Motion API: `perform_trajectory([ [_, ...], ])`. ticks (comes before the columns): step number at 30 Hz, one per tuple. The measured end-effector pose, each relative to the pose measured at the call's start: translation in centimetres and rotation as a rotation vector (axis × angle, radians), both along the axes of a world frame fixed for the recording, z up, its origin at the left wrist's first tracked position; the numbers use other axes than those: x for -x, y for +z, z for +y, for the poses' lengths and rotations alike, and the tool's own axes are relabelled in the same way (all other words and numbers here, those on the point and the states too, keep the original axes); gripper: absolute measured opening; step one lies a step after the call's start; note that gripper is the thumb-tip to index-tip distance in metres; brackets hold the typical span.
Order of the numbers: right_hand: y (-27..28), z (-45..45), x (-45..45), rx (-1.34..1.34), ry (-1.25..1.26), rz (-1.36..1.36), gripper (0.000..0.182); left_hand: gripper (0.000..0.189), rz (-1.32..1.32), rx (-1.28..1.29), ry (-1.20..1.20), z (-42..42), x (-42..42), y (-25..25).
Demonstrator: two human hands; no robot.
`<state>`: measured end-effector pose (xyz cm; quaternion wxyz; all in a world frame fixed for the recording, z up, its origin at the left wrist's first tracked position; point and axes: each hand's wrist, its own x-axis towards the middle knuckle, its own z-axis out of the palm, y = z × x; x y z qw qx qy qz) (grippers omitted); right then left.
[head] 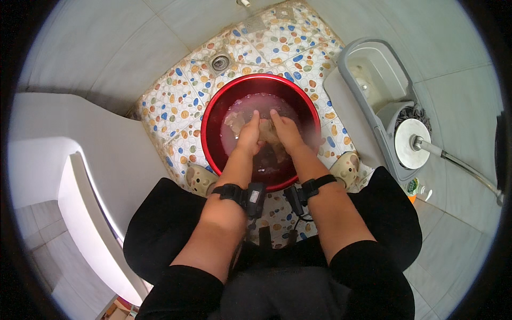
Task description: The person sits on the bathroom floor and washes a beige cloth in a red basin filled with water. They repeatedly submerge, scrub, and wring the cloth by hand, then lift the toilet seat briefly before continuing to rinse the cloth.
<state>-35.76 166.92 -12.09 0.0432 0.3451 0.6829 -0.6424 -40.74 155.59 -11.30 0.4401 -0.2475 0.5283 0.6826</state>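
Note:
A round red basin (211,156) stands on the floor in front of me, holding cloudy water with suds at the edges. My left hand (249,135) and my right hand (286,132) are side by side over the water, thumbs up and pointing away from me. Between them they grip a wet beige cloth (269,133). Part of the cloth hangs toward the near side of the basin, and a paler fold lies in the water left of my left hand. My fingertips are mostly hidden by the cloth and hands.
A grey mop bucket (334,94) with a round-headed mop (412,143) stands at the right wall. A bottle (414,188) is beside its near end. Beyond the basin is a floor drain (220,63). A white curved fixture (108,136) is at left. My clogs (198,180) flank the basin.

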Motion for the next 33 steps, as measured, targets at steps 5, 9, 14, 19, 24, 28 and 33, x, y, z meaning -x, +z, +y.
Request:
perform_trajectory([
  [5,-6.9,-0.5,-1.8,-0.171,-0.023,-0.156,0.048,0.037,0.043,0.198,-0.093,-0.8,-0.8,-7.6],
  [9,-8.1,-0.3,-1.2,-0.461,0.222,-0.278,0.039,0.034,0.220,0.347,-0.380,-1.9,-0.9,-11.1],
  [14,-6.5,-0.7,0.2,-0.565,0.082,-0.224,0.038,0.030,0.332,0.544,-0.321,0.3,-0.4,-9.1],
  [19,-4.5,-4.0,1.1,-0.454,0.222,-0.026,0.045,0.039,0.243,0.358,-0.083,-0.3,0.7,-10.8],
  [24,-4.1,-4.0,2.5,-0.532,0.192,-0.025,0.044,0.041,-0.151,-0.027,0.256,1.9,0.6,-9.6],
  [28,-2.7,-4.0,3.4,-0.562,0.270,-0.056,0.044,0.034,-0.108,-0.953,0.107,-2.4,0.2,-13.5],
  [33,0.2,-4.8,2.9,-0.667,0.378,0.110,0.047,0.033,-0.425,-0.570,0.000,-0.4,1.8,-7.6],
])
